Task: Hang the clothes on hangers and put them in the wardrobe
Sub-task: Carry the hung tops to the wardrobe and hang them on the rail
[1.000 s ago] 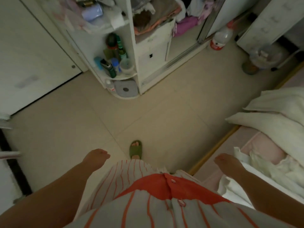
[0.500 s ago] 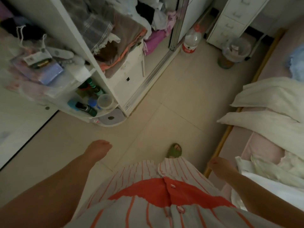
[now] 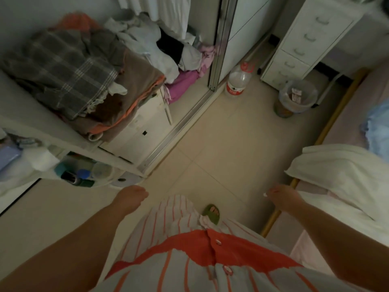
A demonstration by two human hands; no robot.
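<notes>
The open wardrobe (image 3: 134,131) stands at the upper left, its sliding door (image 3: 219,43) pushed aside. A heap of folded clothes lies on top of its inner drawers: a grey plaid garment (image 3: 63,68), a brown one (image 3: 139,81), white and purple pieces (image 3: 185,79). White garments (image 3: 166,11) hang at the top. My left hand (image 3: 129,198) hangs loosely curled over the floor, holding nothing. My right hand (image 3: 283,197) is near the bed edge, fingers pinched on a tiny white bit (image 3: 265,194). No hanger is visible.
A bed (image 3: 347,127) with a white folded blanket (image 3: 341,171) fills the right side. A water bottle (image 3: 237,79), a bin (image 3: 296,98) and a white drawer unit (image 3: 305,39) stand at the back. Corner shelves hold bottles (image 3: 77,173). My slippered foot (image 3: 211,212) is on the tiled floor.
The view has swung up and towards the wardrobe, bringing the clothes heap into sight. Both hands stay low at my sides; the right one has lifted slightly.
</notes>
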